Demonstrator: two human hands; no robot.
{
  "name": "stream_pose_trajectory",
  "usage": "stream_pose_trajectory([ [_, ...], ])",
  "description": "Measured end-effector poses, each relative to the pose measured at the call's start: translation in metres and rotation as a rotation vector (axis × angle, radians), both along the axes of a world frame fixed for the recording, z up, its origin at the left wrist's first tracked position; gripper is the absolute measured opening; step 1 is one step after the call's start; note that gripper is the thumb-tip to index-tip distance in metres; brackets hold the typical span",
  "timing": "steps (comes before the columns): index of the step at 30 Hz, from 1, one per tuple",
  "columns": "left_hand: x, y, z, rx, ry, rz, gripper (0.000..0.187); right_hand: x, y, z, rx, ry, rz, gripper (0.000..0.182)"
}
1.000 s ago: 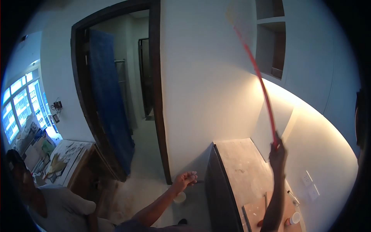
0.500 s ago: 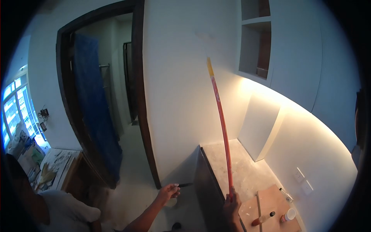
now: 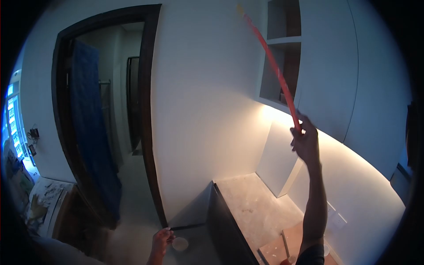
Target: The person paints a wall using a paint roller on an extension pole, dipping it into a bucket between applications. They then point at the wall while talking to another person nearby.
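My right hand [image 3: 304, 138], raised before the wall cabinet, is closed around the lower end of a long red pole [image 3: 274, 66]. The pole slants up and left across the open shelves, and its yellowish tip [image 3: 240, 9] is blurred near the top edge. My left hand [image 3: 162, 238] is low, near the foot of the door frame, with its fingers curled together. Whatever it may hold is too small to make out. Just right of it a pale round thing [image 3: 180, 244] shows against the floor.
A dark-framed doorway [image 3: 152, 110] with a blue-covered door [image 3: 86, 123] stands left. Below the lit cabinet [image 3: 329, 66], a dusty counter [image 3: 247, 198] carries a brown board [image 3: 271, 247] and a white cup [image 3: 326, 250]. A cluttered bench [image 3: 48, 198] and a person's pale shirt [image 3: 57, 252] are far left.
My right hand has risen from the counter to cabinet height, and the pole now leans left at a steeper slant. My left hand has moved down and left. The view has shifted slightly.
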State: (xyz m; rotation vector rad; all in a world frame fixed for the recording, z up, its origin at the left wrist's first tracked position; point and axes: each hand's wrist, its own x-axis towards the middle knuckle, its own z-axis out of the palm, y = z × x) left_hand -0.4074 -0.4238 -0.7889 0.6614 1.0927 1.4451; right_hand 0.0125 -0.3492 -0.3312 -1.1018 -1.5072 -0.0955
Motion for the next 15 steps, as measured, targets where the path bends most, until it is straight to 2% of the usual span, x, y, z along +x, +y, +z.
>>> stream_pose_trajectory([
  [4,-0.017,-0.001,-0.014,-0.068,-0.013,0.096,0.026,-0.013,0.006,0.088,0.058,-0.123,0.011,0.044],
  [7,-0.016,0.000,-0.013,-0.066,-0.032,0.117,0.021,-0.022,0.007,0.137,0.069,-0.162,0.024,0.053],
  [11,-0.008,0.005,-0.008,-0.075,-0.046,0.095,0.021,-0.029,0.017,0.182,0.084,-0.165,-0.033,0.054],
  [15,0.010,0.013,-0.003,-0.034,-0.044,0.032,0.023,-0.027,0.030,0.202,0.139,-0.152,-0.101,0.054],
])
